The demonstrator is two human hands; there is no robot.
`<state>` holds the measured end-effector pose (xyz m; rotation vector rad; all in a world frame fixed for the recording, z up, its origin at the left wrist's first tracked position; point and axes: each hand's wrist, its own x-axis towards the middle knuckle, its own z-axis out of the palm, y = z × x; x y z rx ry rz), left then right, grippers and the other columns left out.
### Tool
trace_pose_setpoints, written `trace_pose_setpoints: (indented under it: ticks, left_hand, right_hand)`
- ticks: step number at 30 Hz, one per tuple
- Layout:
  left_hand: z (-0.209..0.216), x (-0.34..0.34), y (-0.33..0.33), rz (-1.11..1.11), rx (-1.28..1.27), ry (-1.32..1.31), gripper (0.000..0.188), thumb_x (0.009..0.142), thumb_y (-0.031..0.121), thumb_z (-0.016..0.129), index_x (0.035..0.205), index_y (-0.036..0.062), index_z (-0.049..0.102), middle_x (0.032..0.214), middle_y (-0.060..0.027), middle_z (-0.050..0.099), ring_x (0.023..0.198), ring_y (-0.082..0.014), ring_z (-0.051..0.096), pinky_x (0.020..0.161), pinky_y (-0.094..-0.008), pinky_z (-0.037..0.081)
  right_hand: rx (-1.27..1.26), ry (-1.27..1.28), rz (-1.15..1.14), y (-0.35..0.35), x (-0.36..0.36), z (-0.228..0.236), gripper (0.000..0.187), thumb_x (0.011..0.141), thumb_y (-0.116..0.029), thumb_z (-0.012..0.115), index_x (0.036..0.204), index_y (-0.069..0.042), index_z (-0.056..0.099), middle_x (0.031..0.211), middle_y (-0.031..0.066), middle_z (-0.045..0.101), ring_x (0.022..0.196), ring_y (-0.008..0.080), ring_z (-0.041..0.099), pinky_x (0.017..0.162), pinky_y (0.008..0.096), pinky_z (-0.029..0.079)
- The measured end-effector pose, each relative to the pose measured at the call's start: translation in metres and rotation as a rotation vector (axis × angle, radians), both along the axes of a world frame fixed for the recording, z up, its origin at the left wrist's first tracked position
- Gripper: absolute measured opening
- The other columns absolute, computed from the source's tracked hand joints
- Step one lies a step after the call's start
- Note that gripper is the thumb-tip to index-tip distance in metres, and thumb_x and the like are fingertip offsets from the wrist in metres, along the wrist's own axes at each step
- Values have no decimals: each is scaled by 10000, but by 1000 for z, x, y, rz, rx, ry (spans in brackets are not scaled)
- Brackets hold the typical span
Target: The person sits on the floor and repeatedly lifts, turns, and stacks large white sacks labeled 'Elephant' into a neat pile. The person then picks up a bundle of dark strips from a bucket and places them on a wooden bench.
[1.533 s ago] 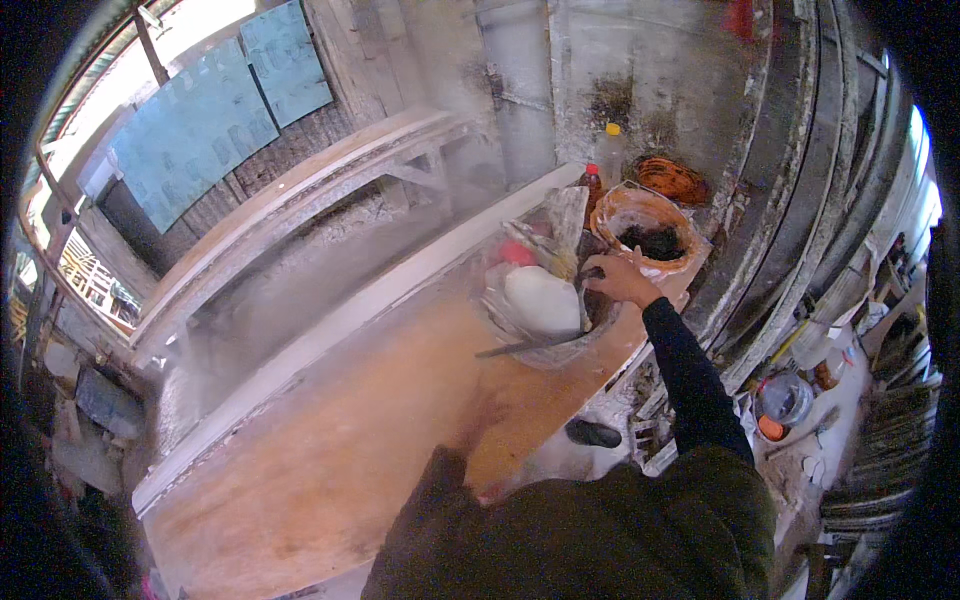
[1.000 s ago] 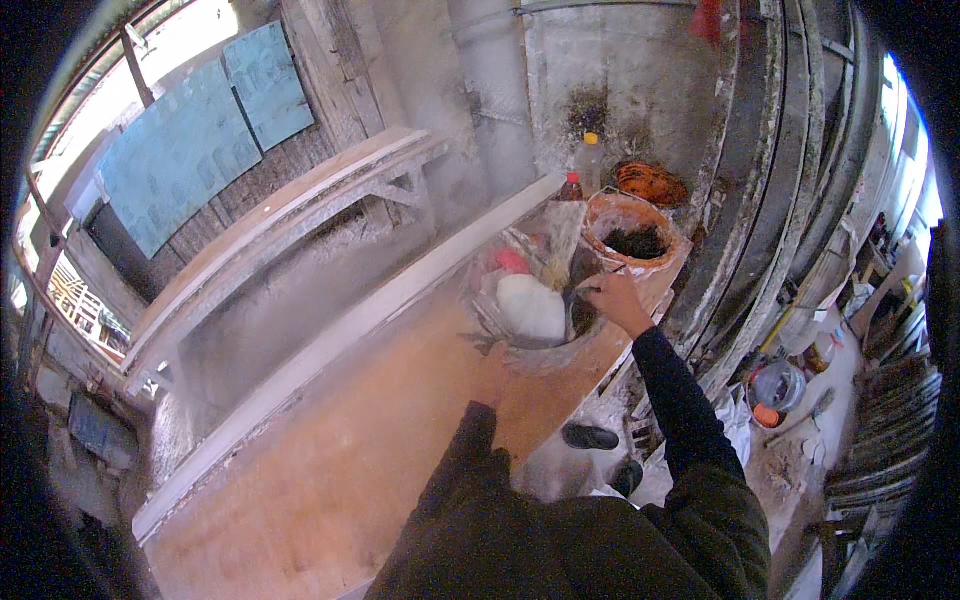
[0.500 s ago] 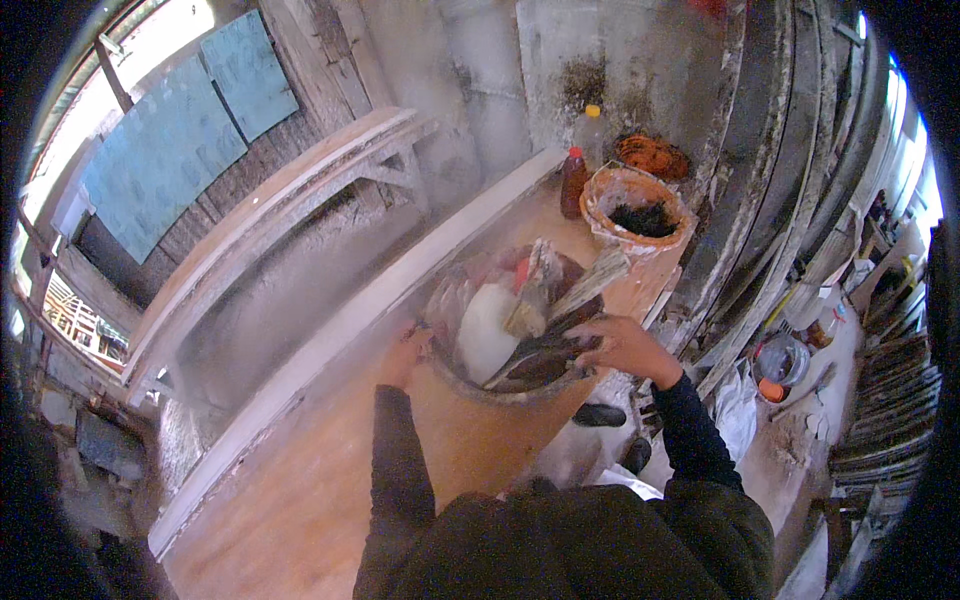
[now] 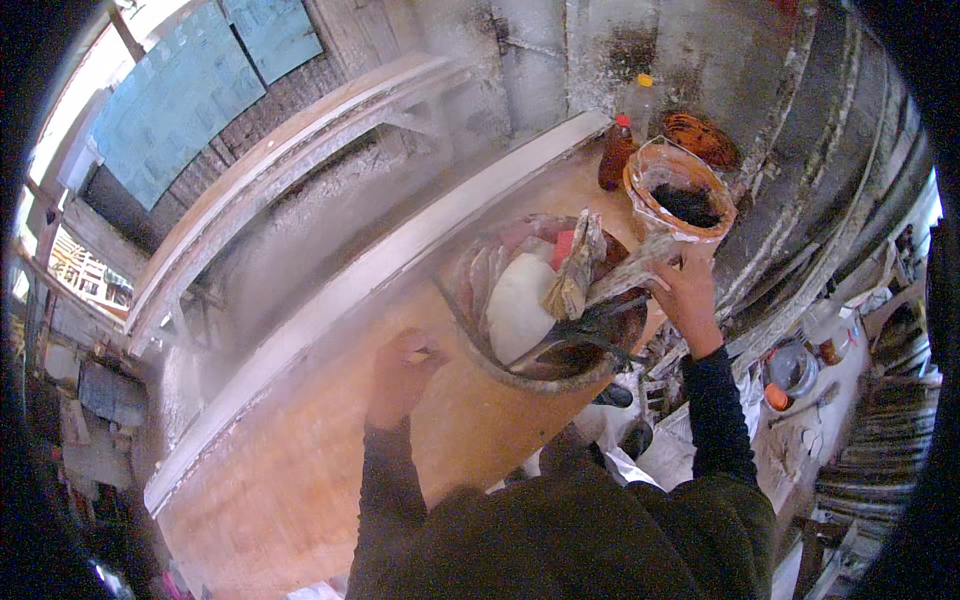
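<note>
The basin is set on the table, toward its far end and against its right-hand long edge. The pale strip is carried in the basin, its long axis slanted from the basin's middle up and rightward toward the pail. The right hand is the nearer to it: the strip is met at its upper end by the fingertips and extends down and leftward from them; whether it is pinched or only touched cannot be told. The left hand is held over the table, just beside the basin's left rim and apart from the strip; its fingers are bent, but blurred, and whether anything is grasped cannot be told. Within the basin, the brush is leaned between the strip and the white object; the red-capped bottle is stood beside the pail
</note>
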<state>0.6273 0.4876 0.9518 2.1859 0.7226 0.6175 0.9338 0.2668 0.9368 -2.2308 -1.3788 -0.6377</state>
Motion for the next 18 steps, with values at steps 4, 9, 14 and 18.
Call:
trace_pose_setpoints:
  ticks: [4,9,14,18]
  left_hand:
    - [7,42,-20,-78,54,14,362,678,113,654,1029,80,570,925,-111,583,877,-242,558,785,-325,434]
    - [-3,107,-45,-107,477,5,680,644,313,687,1250,156,420,1219,-148,397,1146,-340,346,930,-503,283]
    - [13,173,-77,-47,520,320,810,624,376,690,1315,188,311,1341,-122,276,1231,-354,239,914,-649,185]
    - [0,197,-82,119,608,310,714,621,343,690,1252,181,399,1305,-54,363,1215,-329,288,916,-654,159]
  right_hand:
    - [-78,-279,175,8,28,15,197,622,-205,658,816,-196,625,895,37,522,798,235,519,655,369,414]
    - [-222,-332,457,56,40,61,127,682,-164,558,795,-127,601,875,62,542,742,245,547,604,397,443]
    - [-211,-371,526,78,48,72,40,638,-162,564,672,-142,563,779,17,496,653,196,519,554,347,412]
    - [-206,-421,593,82,48,79,49,642,-156,559,681,-128,571,780,18,505,605,185,537,525,342,421]
